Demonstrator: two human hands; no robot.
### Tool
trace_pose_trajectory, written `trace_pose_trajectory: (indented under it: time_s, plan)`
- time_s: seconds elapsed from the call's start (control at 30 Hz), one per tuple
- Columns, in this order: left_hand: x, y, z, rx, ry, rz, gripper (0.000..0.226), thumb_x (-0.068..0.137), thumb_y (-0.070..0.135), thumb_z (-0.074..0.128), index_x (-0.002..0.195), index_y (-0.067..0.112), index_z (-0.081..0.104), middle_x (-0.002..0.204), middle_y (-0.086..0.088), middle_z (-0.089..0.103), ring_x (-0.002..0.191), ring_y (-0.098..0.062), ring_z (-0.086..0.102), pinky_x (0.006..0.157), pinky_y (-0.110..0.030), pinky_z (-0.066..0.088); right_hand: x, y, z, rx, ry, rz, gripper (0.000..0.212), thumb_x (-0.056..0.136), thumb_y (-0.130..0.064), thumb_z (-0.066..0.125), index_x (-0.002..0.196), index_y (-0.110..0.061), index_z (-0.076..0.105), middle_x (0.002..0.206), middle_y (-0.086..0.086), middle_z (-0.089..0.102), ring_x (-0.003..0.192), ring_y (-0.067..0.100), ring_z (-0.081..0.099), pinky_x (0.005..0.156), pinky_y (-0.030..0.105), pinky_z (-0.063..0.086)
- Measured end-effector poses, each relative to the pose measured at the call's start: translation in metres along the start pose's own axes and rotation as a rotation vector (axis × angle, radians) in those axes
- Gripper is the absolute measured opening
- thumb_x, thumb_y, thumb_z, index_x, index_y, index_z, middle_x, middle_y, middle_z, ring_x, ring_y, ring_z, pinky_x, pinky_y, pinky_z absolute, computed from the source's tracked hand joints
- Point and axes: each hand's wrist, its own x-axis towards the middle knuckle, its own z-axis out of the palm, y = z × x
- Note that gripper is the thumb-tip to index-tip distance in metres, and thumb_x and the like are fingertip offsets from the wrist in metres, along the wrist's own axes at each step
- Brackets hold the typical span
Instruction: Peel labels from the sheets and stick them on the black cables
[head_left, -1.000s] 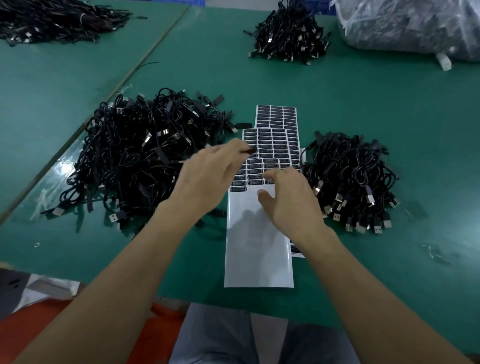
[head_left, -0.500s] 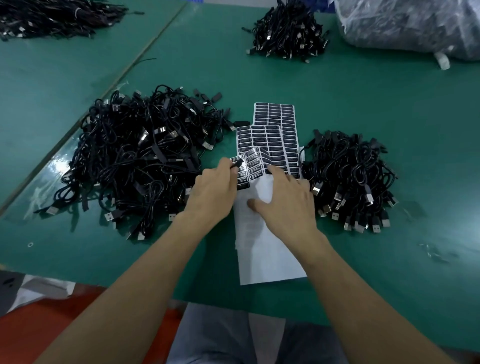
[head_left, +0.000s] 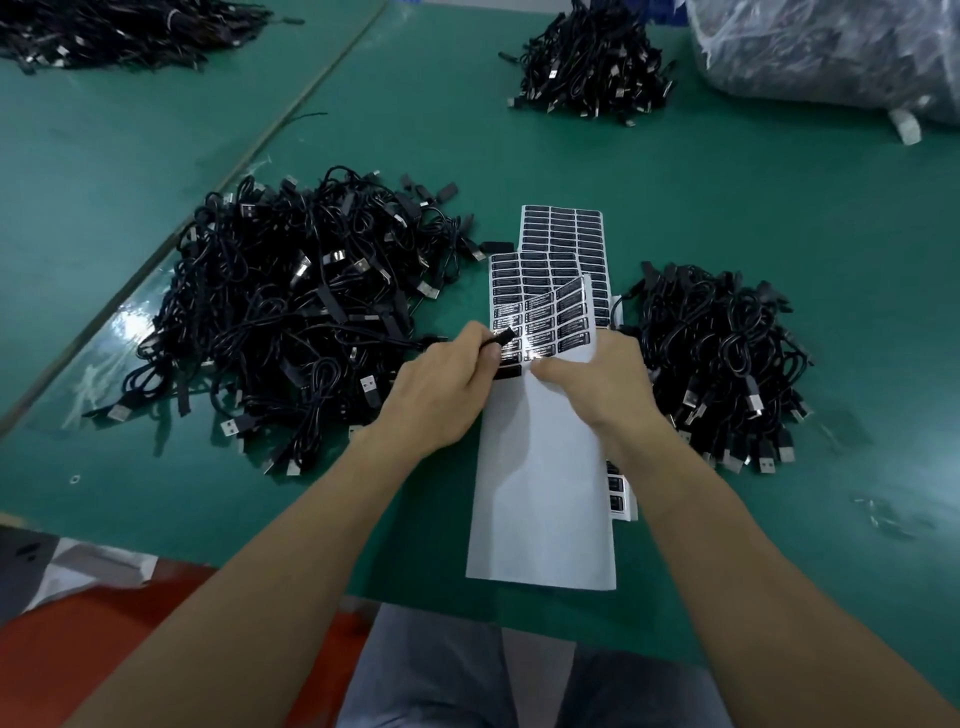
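Sheets of black labels (head_left: 562, 244) lie overlapped in the middle of the green table (head_left: 727, 208). The top sheet (head_left: 545, 467) is mostly bare white backing, and its far end with labels is lifted and curled. My left hand (head_left: 447, 384) grips a black cable end (head_left: 497, 338) that trails back to the big cable pile (head_left: 291, 312) on the left. My right hand (head_left: 602, 384) pinches the lifted sheet at its labelled part, thumb pointing toward the left hand. A smaller cable pile (head_left: 722, 353) lies on the right.
Another cable heap (head_left: 592, 67) sits at the far middle, a clear plastic bag of cables (head_left: 831, 47) at the far right, and more cables (head_left: 119, 31) on the neighbouring table at far left. The table's near edge runs just above my lap.
Both hands drew closer together. The left hand brought the cable end to the sheet, and the right hand lifted the top sheet's labelled end off the stack.
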Motion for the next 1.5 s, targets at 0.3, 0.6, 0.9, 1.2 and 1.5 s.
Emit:
trace_pose_trajectory:
  time_s: [0.3,0.6,0.9,1.2,1.5]
  plan:
    - [-0.005,0.003,0.000,-0.109,0.045,-0.017,0.029,0.076,0.055,0.057,0.087,0.034,0.039,0.077,0.011,0.055,0.068,-0.007,0.053,0.060,-0.032,0.043,-0.002,0.013,0.002,0.153,0.019,0.063,0.018,0.076,-0.008,0.081,0.077,-0.020,0.067,0.072,-0.003,0.074,0.073,0.022,0.073,0.070,0.042,0.061]
    - [-0.006,0.007,0.003,-0.194,0.117,-0.031,0.039,0.074,0.059,0.072,0.079,0.037,0.040,0.087,0.031,0.067,0.071,0.000,0.064,0.066,-0.038,0.056,-0.005,0.013,0.005,0.117,-0.041,0.047,0.040,0.081,-0.021,0.079,0.107,0.000,0.058,0.108,0.024,0.067,0.098,0.041,0.067,0.085,0.059,0.056]
    - [-0.002,0.003,0.002,-0.371,0.090,-0.090,0.040,0.065,0.044,0.073,0.073,0.033,0.035,0.077,0.017,0.074,0.074,-0.010,0.071,0.071,-0.051,0.059,-0.006,0.014,0.006,0.075,-0.058,0.029,0.032,0.084,-0.021,0.078,0.106,-0.006,0.060,0.106,0.016,0.069,0.096,0.033,0.069,0.086,0.055,0.057]
    - [0.000,0.006,-0.001,-0.377,0.070,-0.121,0.034,0.067,0.033,0.070,0.070,0.028,0.036,0.079,-0.017,0.069,0.078,-0.036,0.065,0.066,-0.058,0.052,-0.006,0.015,0.005,0.044,-0.069,-0.001,0.030,0.082,-0.020,0.078,0.107,-0.012,0.063,0.106,0.010,0.070,0.097,0.028,0.069,0.088,0.052,0.057]
    - [0.000,0.002,0.001,-0.389,0.067,-0.110,0.037,0.068,0.037,0.071,0.071,0.026,0.036,0.072,-0.001,0.072,0.075,-0.027,0.069,0.068,-0.056,0.055,-0.007,0.014,0.005,0.055,-0.071,-0.013,0.033,0.079,-0.022,0.077,0.107,-0.014,0.064,0.104,0.007,0.072,0.095,0.026,0.070,0.087,0.052,0.058]
